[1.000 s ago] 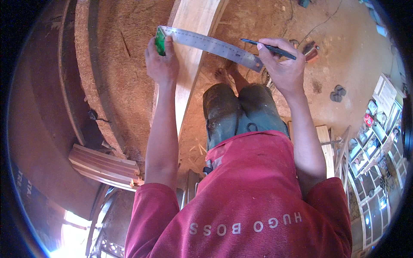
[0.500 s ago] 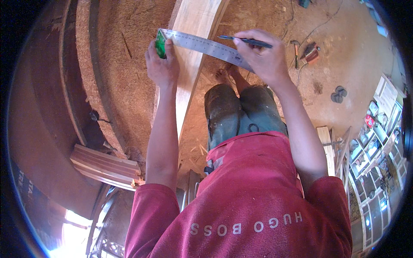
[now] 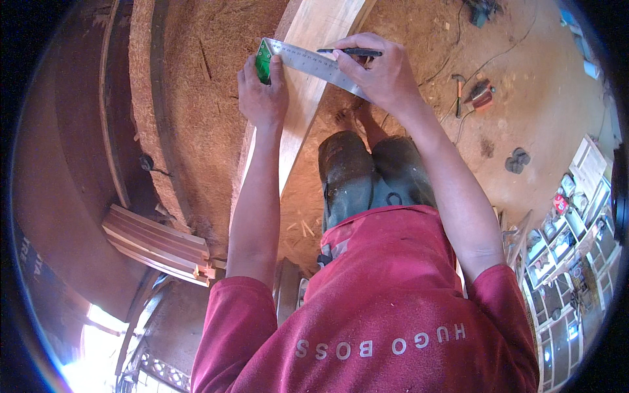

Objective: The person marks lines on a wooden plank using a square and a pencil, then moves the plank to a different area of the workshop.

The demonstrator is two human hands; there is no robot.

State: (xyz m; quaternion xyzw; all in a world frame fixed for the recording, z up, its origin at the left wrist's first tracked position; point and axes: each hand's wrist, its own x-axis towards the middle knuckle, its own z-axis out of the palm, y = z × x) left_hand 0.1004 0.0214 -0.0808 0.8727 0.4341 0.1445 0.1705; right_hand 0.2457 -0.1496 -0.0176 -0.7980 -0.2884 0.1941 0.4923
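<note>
A try square with a green stock and a silver ruled blade (image 3: 304, 60) lies across a pale wooden board (image 3: 322, 25). My left hand (image 3: 264, 95) grips its green stock at the board's left edge, thumb on the near side. In my right hand (image 3: 383, 72) is a dark pen (image 3: 357, 52), held between thumb and fingers. Its tip points left, over the board close to the blade's upper edge; whether it touches the wood I cannot tell. The blade's far end passes beneath my right hand, which hides part of it.
A hammer (image 3: 458, 92) lies on the dusty floor at the right, beside a red-brown power tool (image 3: 481, 96) with a cord. Stacked wooden strips (image 3: 154, 245) sit at the lower left. Cluttered shelves (image 3: 570, 242) stand at far right. My bare feet are beside the board.
My right hand has moved left, bringing the pen tip over the board by the blade. The whole view has shifted slightly; my left hand still grips the square.
</note>
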